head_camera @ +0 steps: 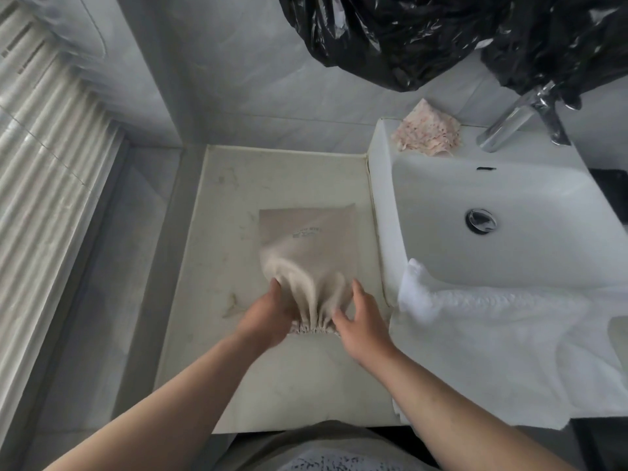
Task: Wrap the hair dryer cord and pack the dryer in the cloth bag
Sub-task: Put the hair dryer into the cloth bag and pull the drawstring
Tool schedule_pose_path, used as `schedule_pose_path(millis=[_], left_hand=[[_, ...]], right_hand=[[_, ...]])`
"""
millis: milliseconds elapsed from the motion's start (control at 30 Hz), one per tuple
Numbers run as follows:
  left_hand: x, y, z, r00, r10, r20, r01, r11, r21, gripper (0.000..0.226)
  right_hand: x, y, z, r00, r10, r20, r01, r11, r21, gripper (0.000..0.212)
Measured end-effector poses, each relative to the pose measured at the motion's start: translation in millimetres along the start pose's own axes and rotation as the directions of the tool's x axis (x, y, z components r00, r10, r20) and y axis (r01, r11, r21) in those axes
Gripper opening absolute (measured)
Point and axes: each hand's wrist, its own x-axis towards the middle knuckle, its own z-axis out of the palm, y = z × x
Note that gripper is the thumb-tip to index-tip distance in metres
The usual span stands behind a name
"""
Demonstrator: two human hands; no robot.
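A beige cloth bag lies on the pale countertop, its gathered drawstring mouth nearest me. The lower part bulges. My left hand grips the left side of the gathered mouth. My right hand holds the right side, fingers spread over the fabric. No hair dryer or cord shows; whatever fills the bag is hidden by the cloth.
A white basin with a chrome tap stands to the right. A white towel hangs over its near edge. A pink crumpled cloth sits on the basin's back corner, a black plastic bag hangs above, and a ribbed radiator is at the left.
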Motion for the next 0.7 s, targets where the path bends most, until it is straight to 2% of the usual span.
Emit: schedule_pose_path(millis=[100,167,267,367,433,500,567,667,700], left_hand=[[-5,-2,12,0.997,0.069,-0.017,-0.067,0.994,0.082,0.033],[-11,0,22,0.995,0.104,-0.002,-0.104,0.993,0.058,0.024],[-18,5,34,0.994,0.108,0.018,-0.108,0.994,0.009,0.028],[-22,13,36,0.981,0.090,0.169,-0.099,0.994,0.040,0.033],[-20,18,27,0.978,0.099,0.184,-0.104,0.994,0.021,0.029],[-15,17,7,0.993,0.083,0.085,-0.079,0.996,-0.044,0.032],[-4,9,-19,0.996,-0.009,-0.083,0.000,0.994,-0.109,0.040],[20,-15,-57,0.935,-0.181,-0.306,0.116,0.969,-0.217,0.024],[30,-22,-66,0.919,-0.235,-0.317,0.157,0.955,-0.250,0.034]], right_hand=[[24,-13,-1,1.000,0.007,0.016,-0.007,1.000,-0.019,0.069],[39,-19,-3,0.999,0.015,0.035,-0.012,0.997,-0.080,0.067],[52,-22,-7,0.999,-0.004,0.049,0.013,0.982,-0.187,0.062],[63,-25,-11,0.992,-0.109,0.063,0.123,0.942,-0.311,0.055],[68,-27,-14,0.980,-0.185,0.078,0.201,0.904,-0.376,0.052],[71,-26,-20,0.965,-0.254,0.060,0.257,0.886,-0.386,0.051],[67,-20,-26,0.959,-0.281,-0.041,0.251,0.906,-0.340,0.050],[47,-3,-31,0.950,-0.186,-0.250,0.132,0.967,-0.217,0.050],[39,4,-30,0.938,-0.164,-0.305,0.108,0.976,-0.191,0.048]])
